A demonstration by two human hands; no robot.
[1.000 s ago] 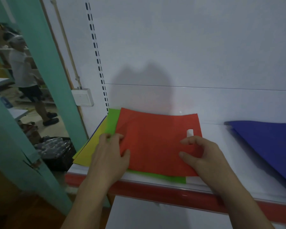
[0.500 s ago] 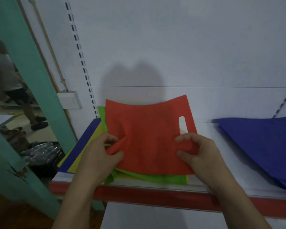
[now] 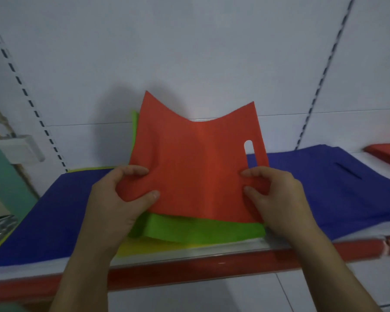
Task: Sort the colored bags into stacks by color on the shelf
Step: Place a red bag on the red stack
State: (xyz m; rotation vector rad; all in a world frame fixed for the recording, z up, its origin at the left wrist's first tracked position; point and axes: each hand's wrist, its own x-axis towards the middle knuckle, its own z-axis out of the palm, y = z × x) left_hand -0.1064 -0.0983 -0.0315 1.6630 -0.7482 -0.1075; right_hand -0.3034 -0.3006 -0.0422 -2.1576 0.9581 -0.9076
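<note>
Head view: The red bag (image 3: 196,167) is held off the mixed pile at the middle of the shelf (image 3: 189,266). Its lower edge is raised toward you and its two upper corners flare toward the white back panel (image 3: 189,52). Your left hand (image 3: 119,199) pinches the lower left corner, thumb on the front face and fingers curled over the edge. Your right hand (image 3: 277,199) pinches the lower right edge just below the handle slot (image 3: 248,152). Each grip is therefore closed on the red bag, one at either side. This spreads the limp sheet flat and stops it folding on itself.

The green bag (image 3: 200,230) lies directly beneath, its front edge slightly lifted and touching the red bag. It may be dragged along unless the red one is peeled clear. Under the green, a yellow bag (image 3: 144,248) shows at the shelf front.

To your left a blue bag (image 3: 43,217) lies flat. To your right a blue stack (image 3: 347,183) also lies flat. Whether the two meet behind the red bag cannot be told.

At the far right the corner of a red stack (image 3: 385,154) shows, well apart from the held bag. That is probably where the bag belongs, so the next move likely calls for carrying it over the blue stack.
</note>
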